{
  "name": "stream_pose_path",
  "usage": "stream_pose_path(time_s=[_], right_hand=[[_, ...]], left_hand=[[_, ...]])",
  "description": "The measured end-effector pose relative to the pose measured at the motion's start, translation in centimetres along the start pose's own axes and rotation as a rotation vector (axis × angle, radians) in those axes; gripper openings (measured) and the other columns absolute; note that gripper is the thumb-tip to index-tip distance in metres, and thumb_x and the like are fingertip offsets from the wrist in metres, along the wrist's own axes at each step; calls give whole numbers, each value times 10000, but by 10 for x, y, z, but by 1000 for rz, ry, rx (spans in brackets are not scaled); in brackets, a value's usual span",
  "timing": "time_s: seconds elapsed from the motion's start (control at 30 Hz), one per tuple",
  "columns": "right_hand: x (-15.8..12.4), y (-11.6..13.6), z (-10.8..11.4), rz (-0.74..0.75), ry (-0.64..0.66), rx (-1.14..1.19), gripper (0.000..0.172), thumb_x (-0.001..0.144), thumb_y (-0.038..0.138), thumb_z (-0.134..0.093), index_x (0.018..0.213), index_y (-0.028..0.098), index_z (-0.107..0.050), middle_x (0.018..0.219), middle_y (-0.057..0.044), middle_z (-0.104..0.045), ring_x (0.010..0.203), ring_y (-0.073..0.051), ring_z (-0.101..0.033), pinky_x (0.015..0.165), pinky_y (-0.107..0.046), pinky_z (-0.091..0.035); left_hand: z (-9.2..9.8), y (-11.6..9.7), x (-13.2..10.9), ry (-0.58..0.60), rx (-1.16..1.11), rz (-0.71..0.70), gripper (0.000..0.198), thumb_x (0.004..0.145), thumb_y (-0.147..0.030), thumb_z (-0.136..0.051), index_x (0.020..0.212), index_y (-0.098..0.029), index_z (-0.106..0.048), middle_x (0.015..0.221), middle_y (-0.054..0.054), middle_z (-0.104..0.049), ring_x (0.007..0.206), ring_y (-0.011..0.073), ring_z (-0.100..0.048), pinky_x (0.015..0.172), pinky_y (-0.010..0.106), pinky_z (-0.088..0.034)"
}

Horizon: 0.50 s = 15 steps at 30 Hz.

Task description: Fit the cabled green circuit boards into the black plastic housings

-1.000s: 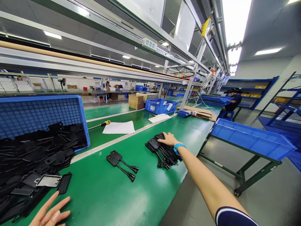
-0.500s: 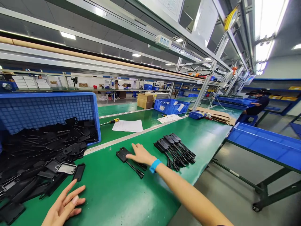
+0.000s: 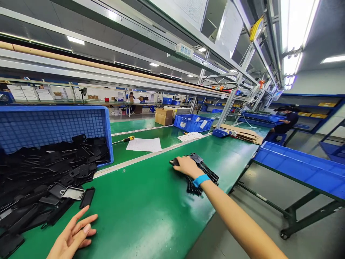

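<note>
My right hand (image 3: 187,166), with a blue band at its wrist, is closed around a flat black case with cables (image 3: 175,162), at the left side of a row of similar pieces. In that row, black cases with cables (image 3: 198,160) lie overlapped on the green bench, their connector ends toward me; my hand hides part of them. My left hand (image 3: 77,230) is open and empty, its fingers spread just below a black plastic cover (image 3: 87,198) at the edge of the loose parts. Beside that cover lies a frame with a silvery inside (image 3: 73,193).
A blue crate (image 3: 109,140) on its side spills black plastic parts (image 3: 40,172) onto the bench at left. Behind lie a screwdriver (image 3: 129,138), paper sheets (image 3: 144,144), a blue bin (image 3: 192,123) and a carton (image 3: 164,116). A co-worker (image 3: 287,120) sits far right near a blue cart (image 3: 296,165).
My right hand has moved right, bringing the case with cables from mid-bench to the row. That mid-bench spot no longer shows the case. My left hand has hardly moved.
</note>
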State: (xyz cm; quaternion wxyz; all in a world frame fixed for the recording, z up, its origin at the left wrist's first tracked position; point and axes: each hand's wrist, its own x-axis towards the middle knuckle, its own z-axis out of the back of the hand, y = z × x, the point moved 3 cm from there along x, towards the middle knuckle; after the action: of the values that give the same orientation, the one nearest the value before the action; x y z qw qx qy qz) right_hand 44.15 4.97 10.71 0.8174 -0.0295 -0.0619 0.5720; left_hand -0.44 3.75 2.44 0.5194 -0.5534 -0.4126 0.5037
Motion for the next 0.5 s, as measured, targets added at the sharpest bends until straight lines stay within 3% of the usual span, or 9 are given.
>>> stream_pose_path(time_s=[0.1, 0.2, 0.3, 0.4, 0.5], right_hand=[[2, -35, -13, -74, -1, -67, 341, 879, 331, -563, 1126, 97, -585, 1068, -196, -609, 1030, -309, -533, 842, -361, -393], [-2, -43, -27, -107, -28, -114, 427, 902, 346, -546, 1273, 140, -495, 1145, -177, -584, 1055, -300, -526, 832, -348, -404], [-13, -37, -31, -116, -84, -148, 431, 930, 343, -488, 1318, 158, -449, 1176, -188, -559, 1057, -316, -529, 791, -359, -424], [-23, -26, -35, -82, -158, -150, 389, 921, 282, -450, 1252, 84, -498, 1083, -260, -564, 943, -374, -574, 706, -422, -437], [-10, 2, -55, 108, -367, -91, 391, 884, 307, -420, 1179, 99, -570, 1028, -278, -579, 824, -382, -599, 622, -451, -429]], left_hand=[[-2, -1, -1, 2, 1, -5, 793, 639, -657, -667, 1276, -229, -466, 1128, 90, -655, 859, 259, -646, 676, 292, -554], [0, -1, 0, 9, -13, -15, 779, 634, -648, -678, 1255, -220, -483, 1121, 100, -656, 839, 256, -646, 671, 298, -552], [2, 2, 4, 15, -34, -29, 733, 662, -619, -675, 1239, -204, -496, 1120, 119, -649, 819, 241, -650, 669, 296, -546], [-1, 5, 0, 41, -39, -60, 673, 705, -578, -656, 1230, -190, -494, 1112, 136, -638, 786, 210, -653, 657, 292, -547], [-10, 4, -3, 141, 158, -167, 562, 821, -466, -560, 1276, -161, -434, 1128, 175, -609, 794, 188, -667, 635, 288, -556]])
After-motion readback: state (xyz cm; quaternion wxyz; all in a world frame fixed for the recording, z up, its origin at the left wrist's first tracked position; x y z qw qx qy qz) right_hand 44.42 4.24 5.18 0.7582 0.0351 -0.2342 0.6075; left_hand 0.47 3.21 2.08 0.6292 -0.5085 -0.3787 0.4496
